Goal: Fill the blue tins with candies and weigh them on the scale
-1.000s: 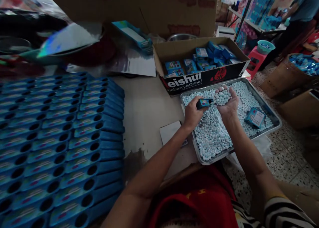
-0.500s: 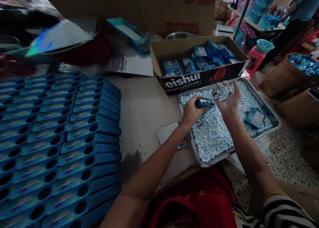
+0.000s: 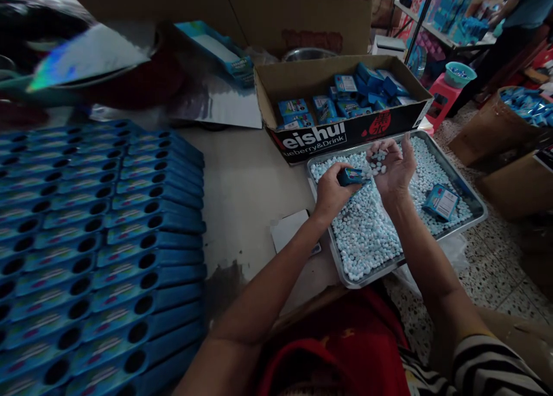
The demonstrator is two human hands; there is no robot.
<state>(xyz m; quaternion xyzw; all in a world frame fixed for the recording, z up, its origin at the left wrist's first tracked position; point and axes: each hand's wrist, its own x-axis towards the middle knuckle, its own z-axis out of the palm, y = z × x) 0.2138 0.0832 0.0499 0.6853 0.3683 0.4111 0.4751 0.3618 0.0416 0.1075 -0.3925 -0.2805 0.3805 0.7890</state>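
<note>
My left hand (image 3: 332, 194) is closed around a small blue box (image 3: 351, 176), held tilted over the tray with one end toward my other palm. My right hand (image 3: 395, 171) is turned palm up and cupped, with a small heap of pale mint candies (image 3: 378, 164) near the fingers. Some candies lie between the palm and the box end. Beneath both hands a metal tray (image 3: 477, 218) is filled with loose white and pale blue candies (image 3: 367, 240). Another blue box (image 3: 441, 202) rests on the candies at the tray's right side.
Behind the tray stands a cardboard carton (image 3: 354, 125) of blue boxes. Rows of blue boxes with round holes (image 3: 147, 240) cover the table's left. A flat pale device (image 3: 290, 230) lies left of the tray. A pink stool (image 3: 441, 99) and another person (image 3: 525, 15) are farther back.
The heap in my right palm has shrunk, and its fingers have tipped slightly toward the box. My left hand still holds the box in nearly the same place.
</note>
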